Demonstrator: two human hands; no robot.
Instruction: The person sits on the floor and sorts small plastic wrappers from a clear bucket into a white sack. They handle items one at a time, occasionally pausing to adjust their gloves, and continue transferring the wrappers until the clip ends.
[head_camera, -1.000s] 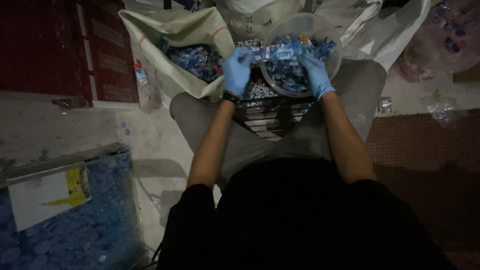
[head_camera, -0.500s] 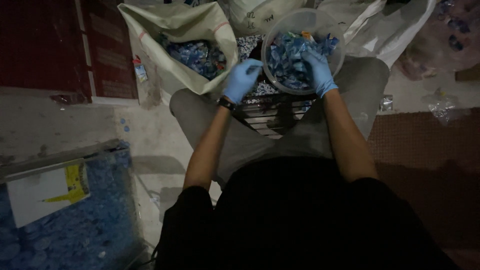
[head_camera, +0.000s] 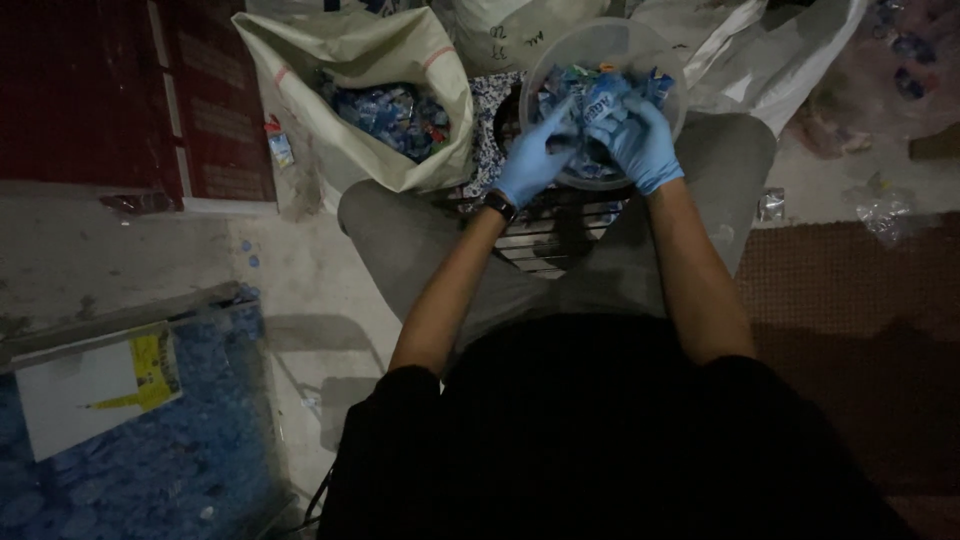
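Note:
A clear round plastic tub (head_camera: 570, 45) sits between my knees, filled with small blue and white wrappers (head_camera: 590, 90). Both hands wear blue gloves. My left hand (head_camera: 532, 155) reaches into the tub's near left side, fingers curled among the wrappers. My right hand (head_camera: 640, 140) is at the tub's near right side, fingers bent over a bunch of wrappers. A dark watch is on my left wrist. What exactly each hand grips is hard to tell in the dim light.
An open beige sack (head_camera: 350, 60) holding blue wrappers (head_camera: 395, 115) stands to the left of the tub. White bags (head_camera: 760, 50) lie behind right. A slatted crate (head_camera: 545, 235) is under my legs. A bin of blue bits (head_camera: 150, 470) sits bottom left.
Both hands have moved from the tub's rim down into the wrappers. The left hand came in from the tub's left side.

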